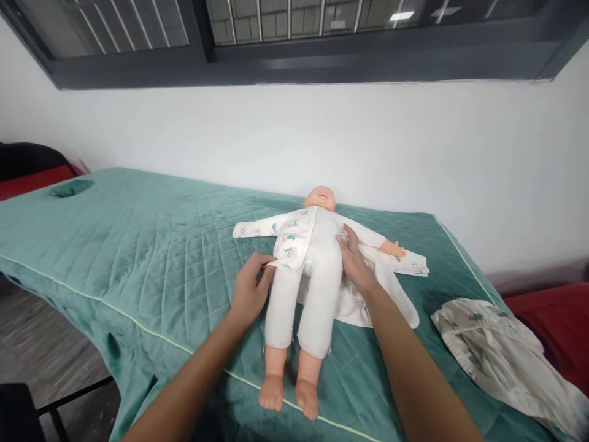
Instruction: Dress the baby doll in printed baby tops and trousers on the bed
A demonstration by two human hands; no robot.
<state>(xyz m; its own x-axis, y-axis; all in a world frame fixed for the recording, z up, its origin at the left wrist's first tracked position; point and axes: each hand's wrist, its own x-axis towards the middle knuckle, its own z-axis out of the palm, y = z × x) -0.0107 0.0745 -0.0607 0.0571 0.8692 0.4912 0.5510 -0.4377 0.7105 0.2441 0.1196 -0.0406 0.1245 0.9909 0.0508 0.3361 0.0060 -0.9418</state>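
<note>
A baby doll (324, 258) with a white cloth body lies on its back, head toward the wall. A white printed baby jacket (294, 236) covers one side of its chest, with that sleeve over the arm at left. The jacket's other half lies spread under and beside the doll at right, its sleeve flat beneath the bare doll hand. My left hand (253, 282) pinches the jacket's lower edge by the doll's hip. My right hand (354, 258) rests against the doll's side, fingers apart, thumb on the waist; part of its fingers is hidden.
A green quilted cover (161, 245) lies over the bed, which has a hole (71, 188) at the far left. White printed cloth (501, 350) is bunched at the right edge, beside a red chair (556, 325). Behind are a white wall and a barred window.
</note>
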